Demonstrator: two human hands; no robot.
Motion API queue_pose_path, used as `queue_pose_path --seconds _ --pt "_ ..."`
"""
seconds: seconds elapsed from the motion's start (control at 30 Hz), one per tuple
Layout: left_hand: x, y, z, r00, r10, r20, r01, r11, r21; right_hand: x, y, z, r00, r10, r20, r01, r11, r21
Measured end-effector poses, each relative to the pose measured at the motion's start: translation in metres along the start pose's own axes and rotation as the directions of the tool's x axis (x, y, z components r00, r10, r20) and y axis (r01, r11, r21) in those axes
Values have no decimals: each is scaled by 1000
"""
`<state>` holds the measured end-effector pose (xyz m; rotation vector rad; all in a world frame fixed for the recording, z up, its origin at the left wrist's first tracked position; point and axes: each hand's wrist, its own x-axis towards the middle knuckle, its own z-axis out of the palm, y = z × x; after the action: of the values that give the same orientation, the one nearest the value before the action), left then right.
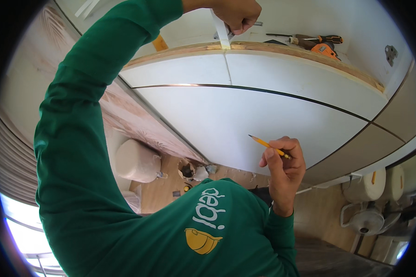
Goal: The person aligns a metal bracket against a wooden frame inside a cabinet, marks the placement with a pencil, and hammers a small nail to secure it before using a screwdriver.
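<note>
My right hand (289, 171) pinches a yellow pencil (269, 147) between thumb and fingers, its dark tip pointing up and left over the white cabinet panel (245, 120). My left arm stretches up to the far side, where my left hand (238, 16) is closed beside a narrow white upright divider (221, 30). Small metal parts show next to its fingers, but what they grip is mostly hidden. Below the divider runs a bare wooden edge (282, 50) along the top of the white fronts.
Inside the cabinet, right of my left hand, lie a screwdriver (330, 39) and an orange-and-black tool (326, 50). A metal hinge plate (391, 54) is on the side wall. Down on the floor stand a wrapped round stool (138, 160) and a fan (366, 222).
</note>
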<state>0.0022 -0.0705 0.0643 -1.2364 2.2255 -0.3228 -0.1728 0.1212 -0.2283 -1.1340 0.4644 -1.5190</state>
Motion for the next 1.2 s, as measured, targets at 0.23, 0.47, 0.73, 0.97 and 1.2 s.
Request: queue_pose_path --seconds 0.23,0.47,0.73,0.97,1.2 --pt "-4 10 -6 999 -23 37 20 997 77 1 -2 4 1000 0 12 0 1000 -31" --pt "-14 9 -9 999 -6 46 3 997 80 -1 -2 8 1000 1 15 -1 1000 -14" --pt "-1 6 -2 997 -63 39 58 992 115 2 -5 8 999 31 -23 -32 999 -44" --pt "-18 2 -4 997 5 76 -10 998 60 40 -23 -2 992 -124 1 115 917 -382" --pt "3 5 -3 999 10 31 -9 999 -39 112 -60 -24 911 -363 195 395 633 -666"
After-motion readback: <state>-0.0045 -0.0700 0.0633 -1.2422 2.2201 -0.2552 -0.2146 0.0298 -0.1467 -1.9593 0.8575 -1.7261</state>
